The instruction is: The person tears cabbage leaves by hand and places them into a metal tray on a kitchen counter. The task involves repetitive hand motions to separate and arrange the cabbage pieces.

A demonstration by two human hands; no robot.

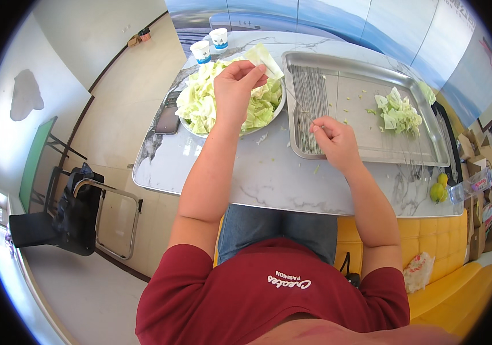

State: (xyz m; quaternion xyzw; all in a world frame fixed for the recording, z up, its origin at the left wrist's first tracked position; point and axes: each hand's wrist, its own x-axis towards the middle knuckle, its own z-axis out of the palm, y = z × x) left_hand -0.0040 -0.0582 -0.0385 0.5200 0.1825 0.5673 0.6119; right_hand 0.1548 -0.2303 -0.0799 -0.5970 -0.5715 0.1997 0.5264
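My left hand (236,88) pinches a flat piece of pale green cabbage leaf (267,61) above a round bowl (283,100) heaped with torn cabbage (203,97). Between the fingertips of my right hand (336,140) is a thin metal skewer (298,101), slanting up and left towards the leaf. Whether its tip has pierced the leaf I cannot tell. Below the skewer, a row of bare metal skewers (310,86) lies along the left side of a shallow steel tray (358,155). Cabbage pieces threaded on skewers (397,113) rest at the tray's right side.
Two paper cups (200,51) stand behind the bowl, and a phone (168,118) lies left of it. Yellow-green fruits (438,192) and a plastic bottle (472,185) are at the marble-patterned table's (289,185) right end. A folding chair (116,215) stands on the left.
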